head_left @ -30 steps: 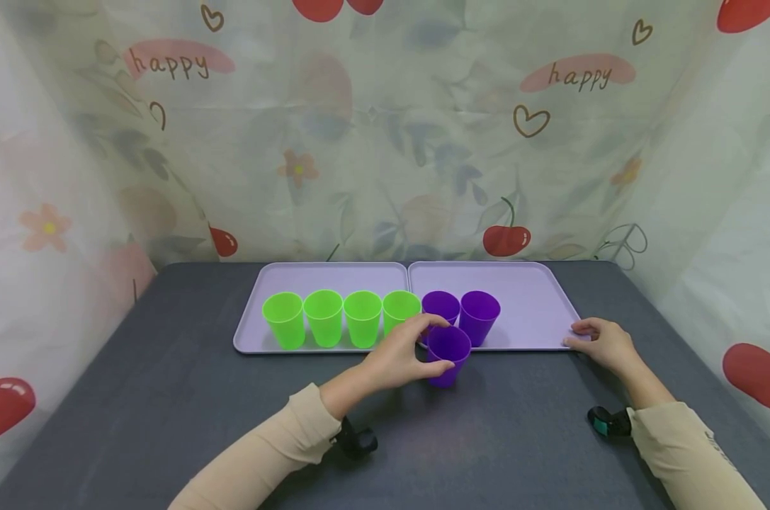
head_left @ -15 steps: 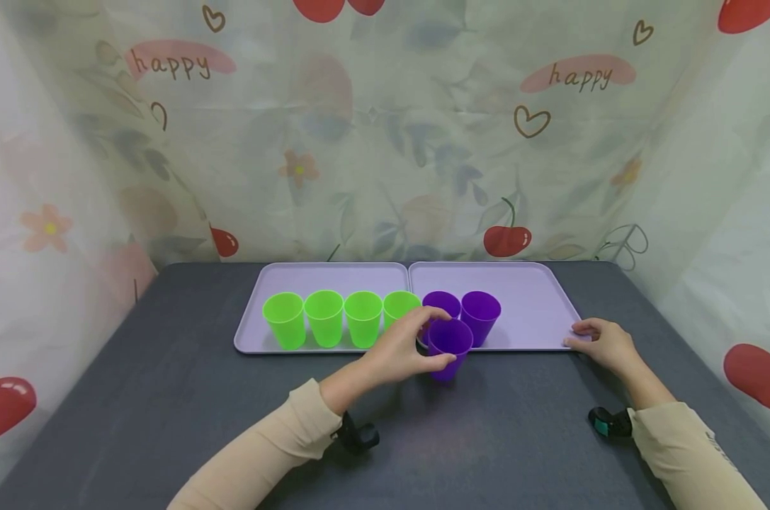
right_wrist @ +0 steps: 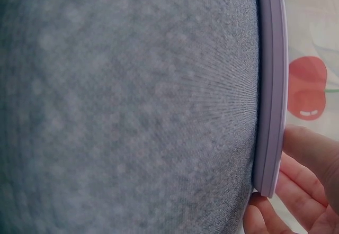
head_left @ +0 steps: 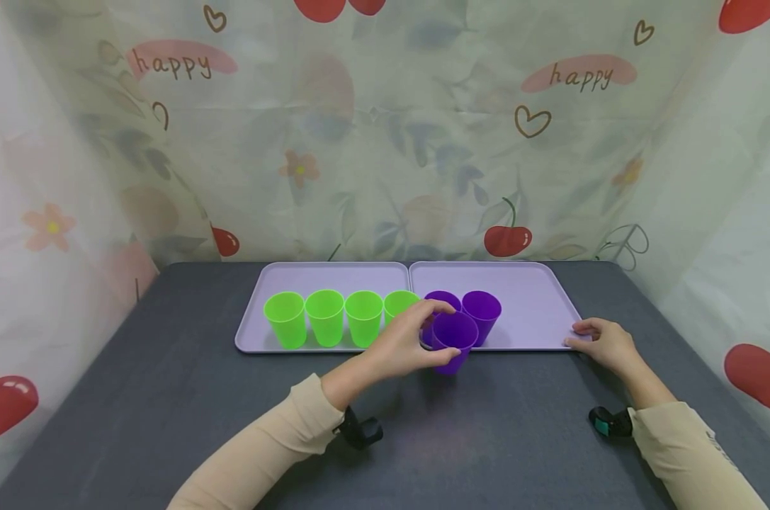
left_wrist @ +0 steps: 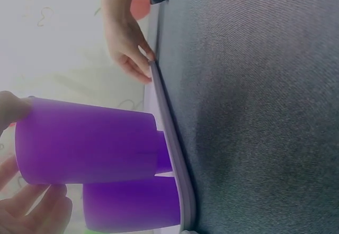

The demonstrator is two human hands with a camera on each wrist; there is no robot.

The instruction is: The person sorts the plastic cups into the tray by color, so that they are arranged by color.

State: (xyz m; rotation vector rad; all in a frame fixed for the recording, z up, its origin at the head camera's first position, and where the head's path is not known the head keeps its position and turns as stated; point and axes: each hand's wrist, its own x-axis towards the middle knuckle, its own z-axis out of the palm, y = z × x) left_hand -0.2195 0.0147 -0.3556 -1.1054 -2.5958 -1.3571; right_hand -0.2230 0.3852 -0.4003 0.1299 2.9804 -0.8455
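Note:
A purple cup (head_left: 459, 334) hangs upright in my left hand (head_left: 405, 346), thumb on its near side and fingers round the far side by the rim. Its base overlaps the front edge of the right lilac tray (head_left: 531, 304) in the head view. Behind it two purple cups stand side by side on that tray: one (head_left: 483, 312) shows well, the other (head_left: 440, 299) is partly hidden by the hand and held cup. My right hand (head_left: 606, 345) pinches the tray's front right corner; in the right wrist view its thumb and fingers lie round the tray rim (right_wrist: 272, 96).
A second lilac tray (head_left: 333, 273) adjoins on the left. Several green cups, such as the leftmost cup (head_left: 285, 322), line its front; the rightmost is partly behind my left hand. Both trays lie on a dark grey table (head_left: 487, 446) before a printed curtain (head_left: 372, 142).
My left hand has raised the purple cup slightly and shifted it right and forward, toward the tray's front edge. My right hand has stayed at the tray corner.

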